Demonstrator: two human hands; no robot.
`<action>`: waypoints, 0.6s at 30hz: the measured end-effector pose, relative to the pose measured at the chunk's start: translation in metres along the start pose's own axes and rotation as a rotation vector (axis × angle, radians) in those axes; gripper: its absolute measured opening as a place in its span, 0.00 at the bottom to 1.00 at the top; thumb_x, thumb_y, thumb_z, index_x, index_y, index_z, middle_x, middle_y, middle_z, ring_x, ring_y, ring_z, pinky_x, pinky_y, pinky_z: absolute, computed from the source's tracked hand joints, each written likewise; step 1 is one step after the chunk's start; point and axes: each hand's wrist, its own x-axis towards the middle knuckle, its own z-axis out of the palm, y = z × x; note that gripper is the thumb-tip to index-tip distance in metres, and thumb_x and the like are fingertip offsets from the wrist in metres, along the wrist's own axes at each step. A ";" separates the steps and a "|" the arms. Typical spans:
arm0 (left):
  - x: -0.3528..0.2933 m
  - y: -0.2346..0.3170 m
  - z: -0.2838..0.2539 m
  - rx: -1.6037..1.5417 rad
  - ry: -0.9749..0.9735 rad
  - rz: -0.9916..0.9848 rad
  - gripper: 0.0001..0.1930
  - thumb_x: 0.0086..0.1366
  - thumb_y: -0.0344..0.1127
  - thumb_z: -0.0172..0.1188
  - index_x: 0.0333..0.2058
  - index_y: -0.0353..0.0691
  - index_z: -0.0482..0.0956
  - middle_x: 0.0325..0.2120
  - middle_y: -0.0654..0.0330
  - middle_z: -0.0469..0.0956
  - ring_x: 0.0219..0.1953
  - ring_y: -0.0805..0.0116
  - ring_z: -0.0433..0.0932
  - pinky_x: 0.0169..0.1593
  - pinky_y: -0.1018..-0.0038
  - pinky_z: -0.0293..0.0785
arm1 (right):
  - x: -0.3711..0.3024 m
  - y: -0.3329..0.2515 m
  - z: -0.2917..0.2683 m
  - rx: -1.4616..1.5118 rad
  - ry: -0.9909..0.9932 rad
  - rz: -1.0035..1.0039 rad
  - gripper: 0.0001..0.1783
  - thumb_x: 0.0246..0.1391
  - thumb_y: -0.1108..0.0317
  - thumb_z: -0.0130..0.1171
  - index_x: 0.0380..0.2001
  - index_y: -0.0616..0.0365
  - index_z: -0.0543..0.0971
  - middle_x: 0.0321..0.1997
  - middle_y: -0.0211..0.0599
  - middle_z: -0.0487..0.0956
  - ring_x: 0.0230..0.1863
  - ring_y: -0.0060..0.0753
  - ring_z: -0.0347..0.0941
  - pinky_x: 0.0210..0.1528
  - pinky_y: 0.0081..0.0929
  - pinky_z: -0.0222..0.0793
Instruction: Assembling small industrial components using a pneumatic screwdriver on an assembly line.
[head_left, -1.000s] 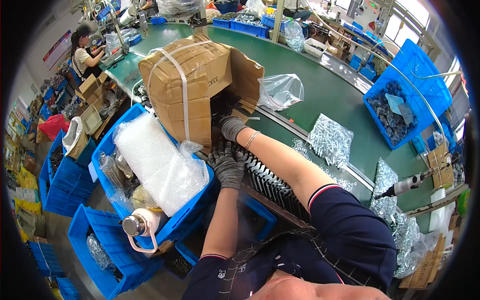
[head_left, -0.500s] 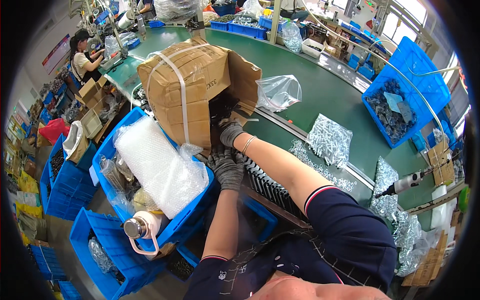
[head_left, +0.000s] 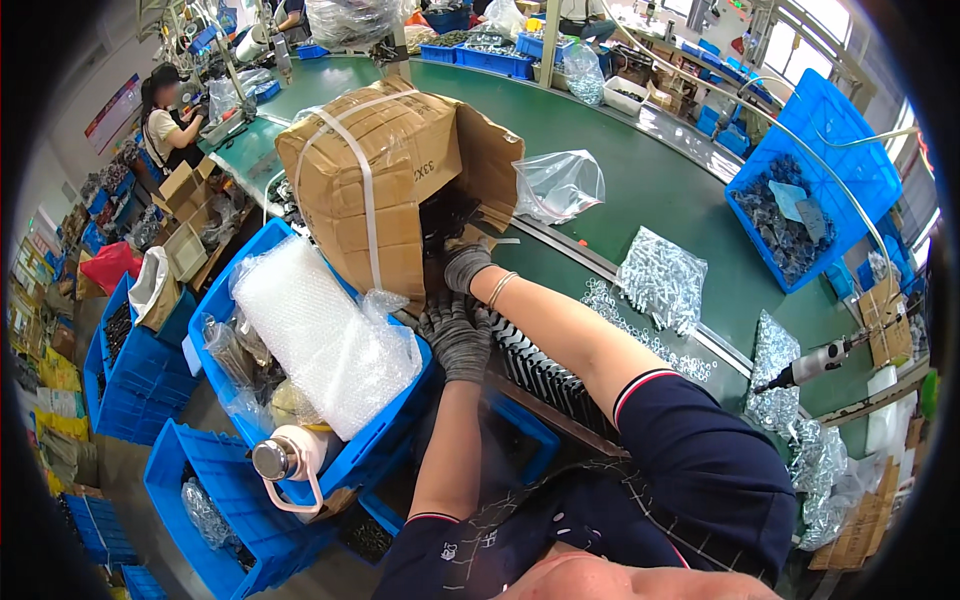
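Note:
A cardboard box (head_left: 345,190) with white strapping lies tipped on the bench, its open side facing me. Dark parts (head_left: 446,222) show inside its mouth. My right hand (head_left: 466,268), in a grey knit glove, reaches to the lower edge of that opening, its fingers hidden among the dark parts. Just below it, my left hand (head_left: 456,342), gloved alike, lies with fingers stretched forward by the box's bottom corner. Beside both hands, a row of black parts (head_left: 545,372) runs under my right forearm.
At left, a blue crate (head_left: 375,465) carries bubble wrap (head_left: 325,335) and a pale flask (head_left: 290,455). Loose rings (head_left: 640,335) and a bag of metal pieces (head_left: 662,278) lie on the green bench. A power screwdriver (head_left: 815,365) and a tilted blue bin (head_left: 840,150) are at right.
Both hands stay almost where they were at the box opening. The whole view has shifted very slightly; the box and the parts have not visibly moved.

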 end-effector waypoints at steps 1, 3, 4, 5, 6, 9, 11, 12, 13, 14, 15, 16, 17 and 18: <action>0.000 -0.001 0.000 -0.001 -0.019 -0.004 0.29 0.57 0.52 0.52 0.54 0.42 0.68 0.56 0.47 0.65 0.61 0.50 0.59 0.65 0.53 0.44 | -0.001 0.000 -0.001 0.080 0.007 0.042 0.30 0.57 0.61 0.45 0.63 0.57 0.62 0.67 0.42 0.60 0.66 0.46 0.58 0.65 0.56 0.45; 0.000 -0.002 -0.001 0.003 -0.038 -0.012 0.29 0.57 0.52 0.52 0.54 0.42 0.68 0.56 0.47 0.65 0.61 0.50 0.59 0.65 0.53 0.44 | -0.002 -0.002 -0.001 -0.013 -0.003 0.007 0.30 0.57 0.60 0.45 0.63 0.57 0.62 0.67 0.42 0.61 0.66 0.46 0.58 0.65 0.56 0.44; -0.001 -0.003 0.000 0.008 -0.021 -0.008 0.29 0.57 0.52 0.52 0.53 0.41 0.68 0.56 0.47 0.65 0.61 0.50 0.60 0.65 0.53 0.44 | -0.003 -0.005 -0.001 -0.106 -0.013 -0.030 0.30 0.57 0.60 0.45 0.63 0.56 0.62 0.67 0.42 0.61 0.67 0.46 0.57 0.65 0.57 0.44; 0.001 0.001 0.003 0.005 -0.002 0.009 0.29 0.57 0.52 0.52 0.53 0.41 0.69 0.56 0.47 0.66 0.60 0.50 0.60 0.65 0.53 0.44 | -0.001 0.001 -0.001 -0.199 -0.018 -0.050 0.29 0.58 0.60 0.45 0.62 0.56 0.62 0.67 0.41 0.61 0.67 0.46 0.57 0.66 0.57 0.43; 0.004 0.005 0.005 0.001 0.016 0.028 0.28 0.57 0.52 0.52 0.52 0.41 0.69 0.55 0.47 0.66 0.60 0.50 0.60 0.65 0.53 0.44 | 0.002 0.006 0.003 -0.197 -0.012 -0.038 0.29 0.58 0.60 0.45 0.62 0.56 0.62 0.67 0.41 0.61 0.67 0.46 0.57 0.66 0.57 0.43; 0.001 0.001 0.005 0.028 0.024 0.027 0.28 0.57 0.52 0.52 0.53 0.41 0.69 0.56 0.47 0.66 0.60 0.50 0.60 0.65 0.53 0.44 | 0.002 -0.002 0.009 -0.017 0.181 -0.003 0.29 0.58 0.59 0.44 0.62 0.55 0.64 0.66 0.41 0.62 0.67 0.46 0.57 0.65 0.58 0.43; 0.001 -0.003 0.005 0.048 0.028 0.020 0.29 0.57 0.52 0.52 0.53 0.42 0.69 0.56 0.46 0.66 0.60 0.50 0.61 0.65 0.53 0.44 | -0.001 -0.008 0.003 -0.025 0.141 -0.011 0.28 0.58 0.59 0.44 0.62 0.54 0.64 0.66 0.41 0.62 0.67 0.46 0.57 0.65 0.57 0.43; 0.001 -0.005 0.006 0.047 0.026 0.020 0.29 0.57 0.53 0.52 0.54 0.42 0.69 0.56 0.46 0.66 0.60 0.50 0.60 0.65 0.53 0.44 | -0.002 -0.010 0.000 -0.035 0.099 -0.015 0.28 0.58 0.59 0.43 0.62 0.53 0.64 0.66 0.41 0.62 0.67 0.45 0.57 0.65 0.57 0.44; 0.001 -0.006 0.005 0.046 0.023 0.022 0.29 0.57 0.53 0.52 0.54 0.42 0.69 0.56 0.46 0.66 0.60 0.50 0.60 0.65 0.53 0.44 | -0.006 -0.013 -0.005 -0.044 0.058 -0.018 0.28 0.58 0.59 0.43 0.62 0.52 0.64 0.66 0.41 0.62 0.67 0.44 0.57 0.65 0.57 0.44; 0.001 -0.007 0.003 0.046 0.020 0.022 0.30 0.57 0.53 0.52 0.55 0.42 0.68 0.56 0.46 0.66 0.61 0.51 0.60 0.66 0.53 0.43 | -0.005 -0.015 -0.005 -0.041 0.061 -0.023 0.28 0.58 0.59 0.43 0.62 0.52 0.64 0.66 0.41 0.62 0.67 0.44 0.57 0.65 0.57 0.44; 0.002 -0.003 0.005 0.043 0.021 0.029 0.30 0.57 0.53 0.52 0.55 0.42 0.68 0.56 0.46 0.66 0.61 0.51 0.60 0.66 0.53 0.43 | -0.002 -0.006 -0.003 -0.056 0.070 -0.014 0.27 0.58 0.59 0.42 0.61 0.51 0.65 0.65 0.41 0.63 0.66 0.43 0.58 0.64 0.58 0.45; 0.004 0.001 0.008 0.033 0.018 0.036 0.30 0.57 0.53 0.52 0.55 0.42 0.68 0.57 0.46 0.65 0.61 0.51 0.60 0.66 0.53 0.43 | 0.001 0.004 -0.002 -0.072 0.080 -0.004 0.27 0.58 0.59 0.42 0.61 0.50 0.66 0.65 0.41 0.64 0.66 0.42 0.59 0.63 0.59 0.46; 0.007 0.006 0.011 0.022 0.014 0.045 0.31 0.57 0.54 0.52 0.56 0.42 0.67 0.57 0.46 0.65 0.61 0.51 0.60 0.66 0.53 0.43 | 0.003 0.016 -0.002 -0.089 0.090 0.007 0.26 0.58 0.59 0.42 0.60 0.48 0.67 0.64 0.41 0.65 0.65 0.41 0.60 0.63 0.59 0.47; 0.004 0.004 0.013 0.019 0.002 0.034 0.32 0.57 0.54 0.51 0.57 0.42 0.67 0.57 0.46 0.65 0.61 0.51 0.60 0.66 0.52 0.43 | 0.000 0.022 -0.005 -0.090 0.079 -0.002 0.26 0.58 0.59 0.42 0.60 0.48 0.67 0.64 0.41 0.65 0.65 0.41 0.60 0.63 0.59 0.47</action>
